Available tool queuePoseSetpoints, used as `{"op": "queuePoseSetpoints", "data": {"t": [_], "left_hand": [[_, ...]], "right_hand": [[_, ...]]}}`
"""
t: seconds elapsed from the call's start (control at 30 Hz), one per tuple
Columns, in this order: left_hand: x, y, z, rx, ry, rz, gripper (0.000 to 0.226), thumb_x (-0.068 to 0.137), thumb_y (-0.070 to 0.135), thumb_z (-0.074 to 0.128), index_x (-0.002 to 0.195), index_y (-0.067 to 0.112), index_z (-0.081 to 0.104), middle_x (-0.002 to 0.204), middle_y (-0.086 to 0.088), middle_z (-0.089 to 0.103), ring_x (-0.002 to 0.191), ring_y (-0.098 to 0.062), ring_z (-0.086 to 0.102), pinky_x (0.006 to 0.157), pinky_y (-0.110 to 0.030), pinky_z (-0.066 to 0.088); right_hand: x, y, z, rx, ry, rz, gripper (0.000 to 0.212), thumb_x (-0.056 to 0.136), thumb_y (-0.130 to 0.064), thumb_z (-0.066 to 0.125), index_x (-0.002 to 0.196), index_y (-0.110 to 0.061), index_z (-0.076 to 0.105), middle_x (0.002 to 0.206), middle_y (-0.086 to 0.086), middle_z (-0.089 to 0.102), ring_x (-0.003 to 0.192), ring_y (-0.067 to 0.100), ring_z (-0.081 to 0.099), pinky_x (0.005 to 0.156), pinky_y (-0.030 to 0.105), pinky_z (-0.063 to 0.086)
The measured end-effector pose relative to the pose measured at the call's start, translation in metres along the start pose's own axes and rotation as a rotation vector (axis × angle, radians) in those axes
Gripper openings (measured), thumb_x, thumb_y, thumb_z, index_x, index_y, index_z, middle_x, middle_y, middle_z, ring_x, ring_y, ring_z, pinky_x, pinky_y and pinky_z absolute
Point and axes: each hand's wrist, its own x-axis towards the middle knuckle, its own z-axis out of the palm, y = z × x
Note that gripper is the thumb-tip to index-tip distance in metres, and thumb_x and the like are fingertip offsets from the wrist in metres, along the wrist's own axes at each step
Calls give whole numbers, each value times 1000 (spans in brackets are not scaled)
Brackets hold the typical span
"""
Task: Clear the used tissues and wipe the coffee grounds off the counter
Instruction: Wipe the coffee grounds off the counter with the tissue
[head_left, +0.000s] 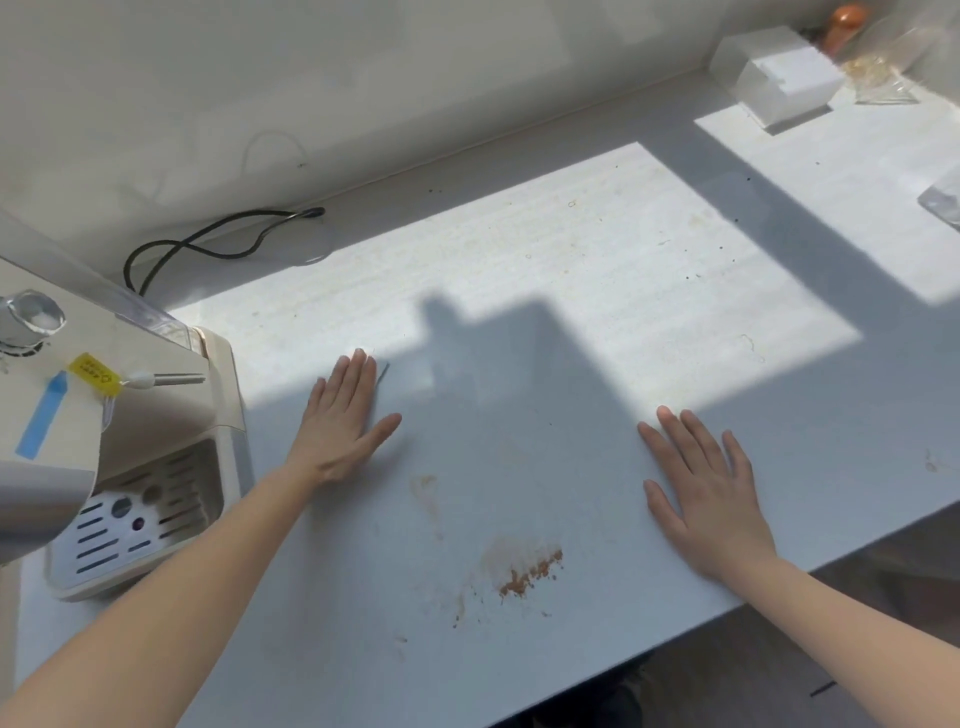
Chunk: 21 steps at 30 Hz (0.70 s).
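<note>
Brown coffee grounds (530, 571) lie in a small smeared patch near the front of the white counter (571, 291), with a fainter brown stain (427, 493) behind and to the left. My left hand (343, 421) lies flat on the counter, fingers straight, left of the stain. My right hand (706, 493) also lies flat with fingers spread, to the right of the grounds. Neither hand holds anything. No used tissue is in view.
A cream coffee machine (156, 431) with a drip tray (130, 525) stands at the left, its black cable (208, 244) along the wall. A white tissue box (779, 78) and clear bags (893, 62) sit at the back right. The counter's front edge runs diagonally at lower right.
</note>
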Motion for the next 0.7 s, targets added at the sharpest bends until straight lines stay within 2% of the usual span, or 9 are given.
{"op": "queuePoseSetpoints", "data": {"t": [0.1, 0.27, 0.57, 0.7], "left_hand": [[-1, 13, 3, 51, -66, 155, 95, 74, 82, 3, 143, 23, -22, 155, 7, -24, 142, -9, -25, 116, -32, -14], [-34, 66, 24, 55, -126, 339, 89, 81, 77, 12, 144, 26, -24, 154, 7, -28, 139, -7, -30, 113, -29, -20], [-125, 127, 59, 6, -201, 412, 88, 85, 74, 24, 144, 30, -24, 154, 11, -29, 141, -9, -27, 113, -35, -18], [-132, 130, 58, 25, -198, 383, 83, 87, 72, 20, 143, 31, -25, 155, 11, -27, 140, -6, -28, 112, -33, -20]], "right_hand": [[0, 0, 0, -5, -2, 1, 61, 91, -46, 24, 149, -28, 18, 158, -5, 16, 146, 15, 8, 117, 46, 7], [-1, -1, -2, -8, -9, 13, 61, 91, -46, 23, 149, -28, 19, 158, -4, 18, 145, 14, 8, 116, 45, 6], [-2, -3, -9, 5, -34, 25, 62, 90, -47, 18, 149, -29, 18, 158, -4, 18, 145, 13, 8, 116, 44, 3], [-2, -3, -8, 3, -33, 16, 62, 90, -49, 16, 149, -30, 15, 158, -5, 16, 146, 12, 6, 117, 43, 1]]}}
